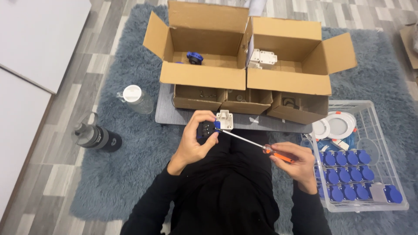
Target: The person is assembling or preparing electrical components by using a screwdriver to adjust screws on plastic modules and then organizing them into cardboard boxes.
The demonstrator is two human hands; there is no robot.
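Left hand (196,141) grips small stiff plastic socket part (216,125) w/ closed fingers, right hand (296,163) closed on screwdriver (257,146) handle; light, probably slippery.

Screwdriver (261,147): bright, smooth metal shaft and glossy orange plastic handle. Small part (215,125): matt white, blue and black plastic. Boxes (204,43): matt brown cardboard. Rug (130,143): shaggy grey pile. Crate (379,130): clear, glossy plastic. Floor (65,113): smooth, wood-look planks.

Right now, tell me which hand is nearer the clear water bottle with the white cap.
Left. The left hand is just right of the bottle; the right hand sits farther right.
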